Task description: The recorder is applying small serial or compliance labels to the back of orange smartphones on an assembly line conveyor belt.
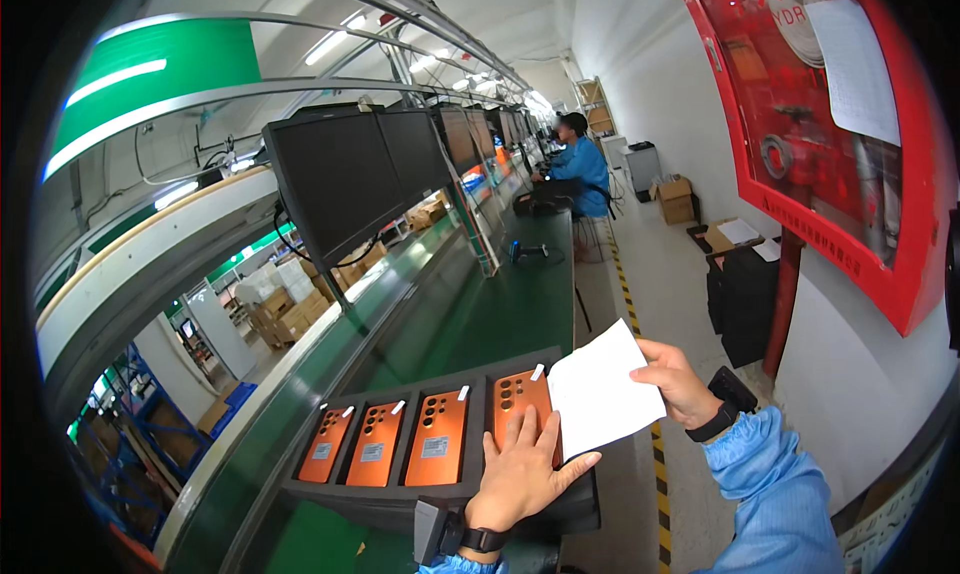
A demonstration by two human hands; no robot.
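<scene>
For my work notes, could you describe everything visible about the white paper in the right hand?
The white paper looks thin, four-sided and mostly blank. The right hand pinches its right edge, thumb in front. It tilts, partly hiding the right end of the black tray; contact with the left hand is unclear.

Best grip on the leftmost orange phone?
Probably its two long edges, mid-length, from above: the leftmost orange phone lies flat, back up, its slot in the black foam tray flanking it. Avoid the camera lenses at the far end. Finger clearance is hard to tell.
</scene>
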